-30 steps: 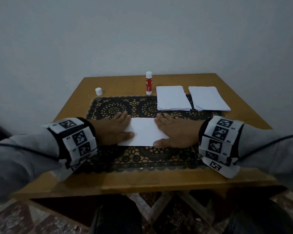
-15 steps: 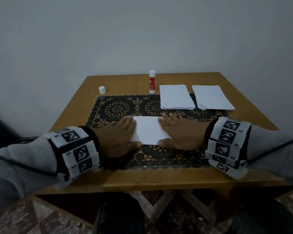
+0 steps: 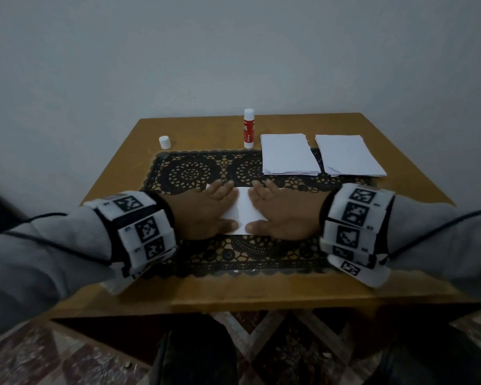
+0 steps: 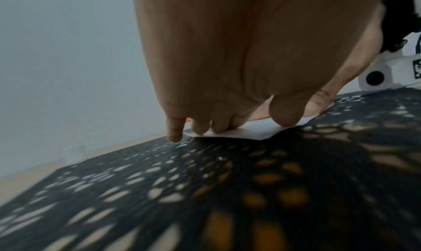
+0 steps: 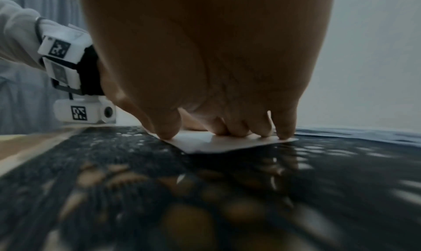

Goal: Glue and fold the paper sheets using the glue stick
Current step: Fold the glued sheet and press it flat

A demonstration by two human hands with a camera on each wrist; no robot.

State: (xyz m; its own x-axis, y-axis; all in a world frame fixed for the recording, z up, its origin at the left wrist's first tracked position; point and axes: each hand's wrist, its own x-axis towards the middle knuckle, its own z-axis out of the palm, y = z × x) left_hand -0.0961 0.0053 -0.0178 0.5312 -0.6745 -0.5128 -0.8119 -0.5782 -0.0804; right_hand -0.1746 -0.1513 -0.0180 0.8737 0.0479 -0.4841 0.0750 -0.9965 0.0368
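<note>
Folded white paper sheet [image 3: 243, 215] lies flat on the black lace mat [image 3: 192, 173], near-centre of the brown wooden counter [image 3: 417, 187]. Left hand [image 3: 203, 212] presses its 9 o'clock end, right hand [image 3: 285, 213] its 3 o'clock end; both grips flat, fingers straight, nothing clamped. Only the middle strip shows between them.

Risks, judged: uneven pressing could skew the glued halves; lifting too soon could let the fold spring open; the sheet may slide on the lace.

Uncapped red-and-white glue stick [image 3: 248, 128] stands at 12 o'clock, glue possibly drying; small white cap [image 3: 164, 142] at 10 o'clock; two white paper stacks [image 3: 288, 158] at 1 o'clock.
</note>
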